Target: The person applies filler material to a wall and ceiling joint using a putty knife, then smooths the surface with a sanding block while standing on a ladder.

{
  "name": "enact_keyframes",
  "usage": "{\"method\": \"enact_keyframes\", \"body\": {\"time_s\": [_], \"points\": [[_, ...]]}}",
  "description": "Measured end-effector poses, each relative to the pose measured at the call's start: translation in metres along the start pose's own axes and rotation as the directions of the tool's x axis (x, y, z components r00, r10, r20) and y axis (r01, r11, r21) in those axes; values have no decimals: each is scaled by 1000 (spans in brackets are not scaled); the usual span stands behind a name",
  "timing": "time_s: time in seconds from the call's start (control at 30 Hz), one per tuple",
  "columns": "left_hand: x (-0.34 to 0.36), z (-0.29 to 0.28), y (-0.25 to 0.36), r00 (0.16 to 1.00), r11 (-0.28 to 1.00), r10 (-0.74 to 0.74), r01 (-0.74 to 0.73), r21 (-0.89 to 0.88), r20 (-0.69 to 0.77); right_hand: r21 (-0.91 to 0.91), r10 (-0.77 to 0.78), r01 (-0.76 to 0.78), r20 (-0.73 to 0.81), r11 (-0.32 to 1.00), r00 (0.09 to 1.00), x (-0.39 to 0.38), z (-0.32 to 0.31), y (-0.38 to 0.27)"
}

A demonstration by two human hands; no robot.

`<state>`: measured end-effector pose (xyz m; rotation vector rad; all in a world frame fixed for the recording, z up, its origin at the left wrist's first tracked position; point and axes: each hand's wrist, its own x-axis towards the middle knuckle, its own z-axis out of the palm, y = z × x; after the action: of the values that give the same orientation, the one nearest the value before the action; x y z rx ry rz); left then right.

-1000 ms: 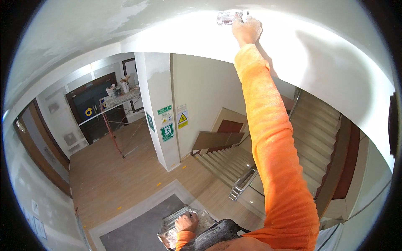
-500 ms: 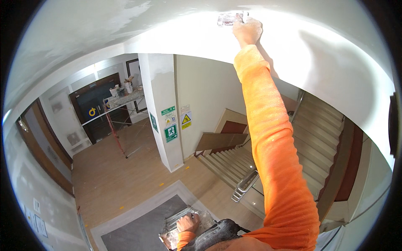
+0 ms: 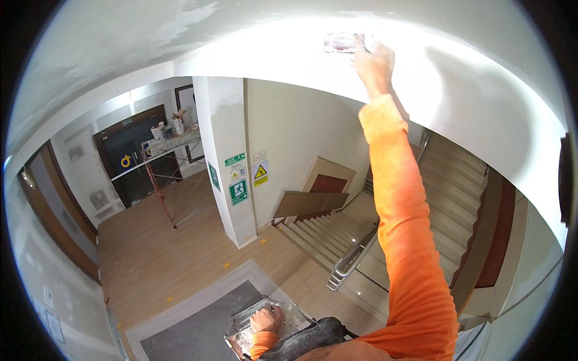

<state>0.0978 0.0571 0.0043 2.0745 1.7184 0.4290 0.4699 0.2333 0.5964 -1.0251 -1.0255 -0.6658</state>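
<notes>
My right arm, in an orange sleeve, reaches up to the brightly lit white bulkhead [image 3: 289,51]. High on its face, my right hand [image 3: 374,60] is closed on a wide, putty-smeared plastering trowel [image 3: 338,43]. The trowel's blade lies flat or nearly flat against the surface; its handle is mostly hidden by the fingers. Low in front of me, my left hand [image 3: 265,320] is closed on a metal putty tray [image 3: 295,313] streaked with whitish filler. A black strap or bag [image 3: 313,337] lies across my body beside the tray.
Stairs with a metal handrail [image 3: 343,271] drop away below and right. A white column [image 3: 223,150] with safety signs stands left of them. Further back, a scaffold platform [image 3: 171,141] carries buckets before dark doors. A dark grey mat [image 3: 205,319] lies on the wood floor.
My right hand and the trowel have shifted right and slightly down across the bulkhead. My left hand stays on the tray, and the view has turned slightly.
</notes>
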Motion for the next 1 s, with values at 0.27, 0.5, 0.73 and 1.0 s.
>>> {"method": "enact_keyframes", "body": {"time_s": [0.27, 0.5, 0.73, 1.0], "points": [[3, 15, -9, 996, 1000, 25, -25, -1, -86, -249, 28, -52, -100, 967, 995, 17, 41, -18], [3, 10, -5, 997, 1000, 4, -4, 5, -71, -130, -37, 13, -182, 991, 983, 7, 7, -28], [-4, 8, -2, 998, 999, 8, -5, 35, -70, -256, 21, -72, -198, 964, 980, 15, 50, -15], [3, 3, 2, 999, 1000, -2, 2, 3, -49, -126, 46, -72, -199, 989, 979, 19, 6, -20]]}}
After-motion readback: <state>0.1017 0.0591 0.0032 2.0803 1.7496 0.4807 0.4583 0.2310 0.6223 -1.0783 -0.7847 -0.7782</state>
